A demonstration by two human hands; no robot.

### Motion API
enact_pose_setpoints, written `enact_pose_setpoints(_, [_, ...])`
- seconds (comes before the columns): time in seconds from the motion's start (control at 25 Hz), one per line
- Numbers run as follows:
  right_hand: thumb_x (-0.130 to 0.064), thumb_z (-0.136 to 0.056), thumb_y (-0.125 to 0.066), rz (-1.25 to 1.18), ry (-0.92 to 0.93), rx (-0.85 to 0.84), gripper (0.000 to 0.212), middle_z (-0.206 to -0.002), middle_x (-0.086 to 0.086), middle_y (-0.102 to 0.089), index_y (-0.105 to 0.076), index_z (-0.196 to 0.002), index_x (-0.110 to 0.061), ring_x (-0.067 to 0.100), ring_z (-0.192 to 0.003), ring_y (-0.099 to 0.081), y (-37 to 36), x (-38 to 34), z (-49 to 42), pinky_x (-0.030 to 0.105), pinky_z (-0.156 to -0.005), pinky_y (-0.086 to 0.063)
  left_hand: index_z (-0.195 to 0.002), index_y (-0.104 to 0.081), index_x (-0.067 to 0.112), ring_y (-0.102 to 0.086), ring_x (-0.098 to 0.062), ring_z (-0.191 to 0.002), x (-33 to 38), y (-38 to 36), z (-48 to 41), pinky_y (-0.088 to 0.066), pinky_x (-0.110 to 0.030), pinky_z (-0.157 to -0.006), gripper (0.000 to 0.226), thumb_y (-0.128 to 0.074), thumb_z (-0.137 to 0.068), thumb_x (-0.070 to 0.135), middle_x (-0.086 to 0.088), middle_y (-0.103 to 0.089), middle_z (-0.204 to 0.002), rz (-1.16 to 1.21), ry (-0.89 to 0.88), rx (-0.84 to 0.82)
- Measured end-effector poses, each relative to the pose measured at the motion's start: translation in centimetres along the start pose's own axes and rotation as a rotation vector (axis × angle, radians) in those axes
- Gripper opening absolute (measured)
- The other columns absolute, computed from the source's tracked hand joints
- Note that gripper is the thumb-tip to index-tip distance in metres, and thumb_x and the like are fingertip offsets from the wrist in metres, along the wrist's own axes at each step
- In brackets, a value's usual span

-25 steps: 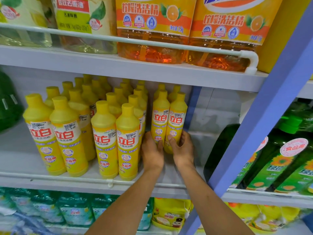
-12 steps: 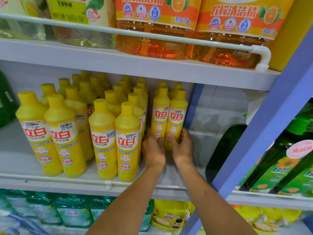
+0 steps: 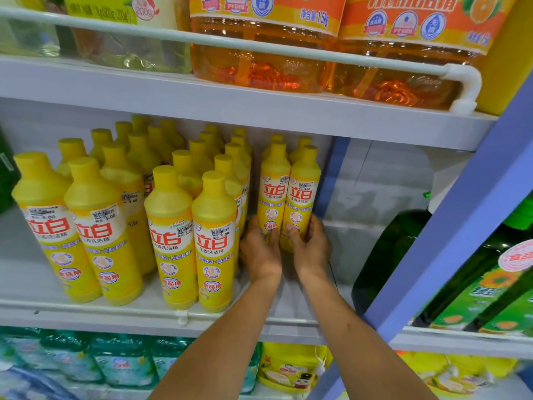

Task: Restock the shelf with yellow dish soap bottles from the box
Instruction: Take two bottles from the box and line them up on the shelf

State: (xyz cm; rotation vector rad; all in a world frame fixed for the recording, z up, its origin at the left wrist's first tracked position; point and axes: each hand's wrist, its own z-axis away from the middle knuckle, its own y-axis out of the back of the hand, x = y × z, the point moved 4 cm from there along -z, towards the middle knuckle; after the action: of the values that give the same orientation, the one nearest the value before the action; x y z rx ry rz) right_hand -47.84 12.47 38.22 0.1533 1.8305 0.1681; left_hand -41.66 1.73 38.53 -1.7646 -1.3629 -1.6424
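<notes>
Several yellow dish soap bottles (image 3: 170, 238) stand in rows on the white middle shelf (image 3: 115, 314). At the right end of the rows two more yellow bottles stand side by side. My left hand (image 3: 259, 249) grips the base of the left bottle (image 3: 274, 192). My right hand (image 3: 310, 246) grips the base of the right bottle (image 3: 302, 197). Both bottles are upright on the shelf, with further bottles behind them. The box is not in view.
A blue upright post (image 3: 450, 246) bounds the shelf on the right, with green bottles (image 3: 386, 255) beyond it. Large orange detergent jugs (image 3: 259, 62) sit on the shelf above behind a white rail. Teal and yellow refill packs (image 3: 121, 362) fill the shelf below.
Both hands stay on the bases of the two bottles, which have barely shifted. The camera has tilted slightly downward and to the left.
</notes>
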Motion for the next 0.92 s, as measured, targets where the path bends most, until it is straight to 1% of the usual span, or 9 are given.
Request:
enact_pose_setpoints(0.28, [-0.046, -0.084, -0.075, 0.039, -0.003, 0.006, 0.053, -0.123, -0.004, -0.070, -0.060, -0.130, -0.025, 0.017, -0.109, -0.068, 0.0, 0.2, -0.2, 0.046, -0.097, -0.056, -0.128, -0.060, 0.018, -0.064, -0.029, -0.118, -0.3, -0.3, -0.2, -0.049, -0.037, -0.101, 0.043, -0.074, -0.089, 0.030, -0.007, -0.068, -0.129, -0.006, 0.011, -0.010])
enact_pose_setpoints(0.4, [-0.045, -0.084, -0.076, 0.070, -0.028, -0.022, 0.052, -0.123, -0.003, -0.069, -0.060, -0.129, -0.026, 0.018, -0.109, -0.068, 0.1, 0.0, -0.4, 0.046, -0.097, -0.057, -0.128, -0.058, 0.017, -0.064, -0.030, -0.119, 0.0, -0.1, -0.3, -0.049, -0.040, -0.101, 0.044, -0.074, -0.090, 0.030, -0.008, -0.067, -0.130, -0.011, 0.016, -0.033])
enact_pose_setpoints(0.48, [-0.055, -0.078, -0.073, 0.105, -0.043, -0.047, 0.060, -0.124, -0.002, -0.069, -0.059, -0.129, -0.026, 0.018, -0.109, -0.068, 0.4, -0.5, -0.3, 0.046, -0.096, -0.057, -0.133, -0.055, 0.016, -0.061, -0.032, -0.123, 0.0, 0.0, -0.3, -0.049, -0.041, -0.102, 0.048, -0.071, -0.092, 0.034, -0.010, -0.064, -0.135, -0.035, 0.013, -0.065])
enact_pose_setpoints(0.56, [-0.065, -0.073, -0.065, 0.154, -0.060, -0.066, 0.074, -0.130, 0.000, -0.067, -0.056, -0.134, -0.024, 0.021, -0.116, -0.066, 0.8, -1.1, -0.1, 0.046, -0.099, -0.054, -0.137, -0.050, 0.014, -0.058, -0.034, -0.126, 0.1, 0.3, -0.1, -0.049, -0.044, -0.104, 0.053, -0.068, -0.093, 0.037, -0.013, -0.060, -0.139, -0.067, 0.008, -0.097])
enact_pose_setpoints(0.6, [-0.067, -0.075, -0.063, 0.190, -0.074, -0.070, 0.078, -0.135, 0.003, -0.064, -0.053, -0.138, -0.022, 0.023, -0.122, -0.063, 1.1, -1.4, 0.0, 0.047, -0.102, -0.052, -0.137, -0.049, 0.012, -0.058, -0.035, -0.126, 0.3, 0.6, 0.2, -0.049, -0.044, -0.103, 0.053, -0.066, -0.094, 0.037, -0.014, -0.060, -0.139, -0.078, 0.004, -0.109])
enact_pose_setpoints(0.64, [-0.064, -0.080, -0.062, 0.235, -0.081, -0.076, 0.077, -0.140, 0.005, -0.061, -0.051, -0.142, -0.020, 0.026, -0.127, -0.059, 1.4, -1.8, 0.1, 0.047, -0.105, -0.050, -0.136, -0.049, 0.011, -0.058, -0.037, -0.125, 0.6, 1.0, 0.6, -0.049, -0.044, -0.102, 0.050, -0.065, -0.095, 0.036, -0.015, -0.060, -0.137, -0.093, 0.002, -0.126])
enact_pose_setpoints(0.76, [-0.051, -0.094, -0.059, 0.377, -0.044, -0.087, 0.059, -0.141, 0.010, -0.059, -0.054, -0.139, -0.012, 0.032, -0.129, -0.057, 2.7, -3.6, 0.8, 0.045, -0.106, -0.048, -0.129, -0.053, 0.008, -0.058, -0.038, -0.121, 1.4, 2.6, 1.6, -0.047, -0.043, -0.099, 0.042, -0.060, -0.098, 0.034, -0.017, -0.062, -0.130, -0.192, -0.041, -0.237])
enact_pose_setpoints(0.84, [-0.046, -0.097, -0.059, 0.449, -0.006, -0.109, 0.056, -0.141, 0.014, -0.058, -0.055, -0.139, -0.010, 0.035, -0.129, -0.055, 3.8, -5.1, 1.7, 0.042, -0.107, -0.047, -0.130, -0.053, 0.007, -0.058, -0.039, -0.119, 2.1, 3.6, 2.5, -0.048, -0.044, -0.098, 0.042, -0.057, -0.098, 0.035, -0.018, -0.061, -0.129, -0.324, -0.176, -0.371])
enact_pose_setpoints(0.92, [-0.043, -0.098, -0.059, 0.534, 0.023, -0.186, 0.053, -0.140, 0.017, -0.057, -0.055, -0.139, -0.009, 0.037, -0.128, -0.055, 5.0, -7.1, 3.5, 0.041, -0.105, -0.045, -0.131, -0.050, 0.008, -0.059, -0.040, -0.116, 3.2, 4.8, 3.8, -0.051, -0.046, -0.094, 0.042, -0.055, -0.098, 0.033, -0.019, -0.059, -0.128, -0.508, -0.338, -0.529])
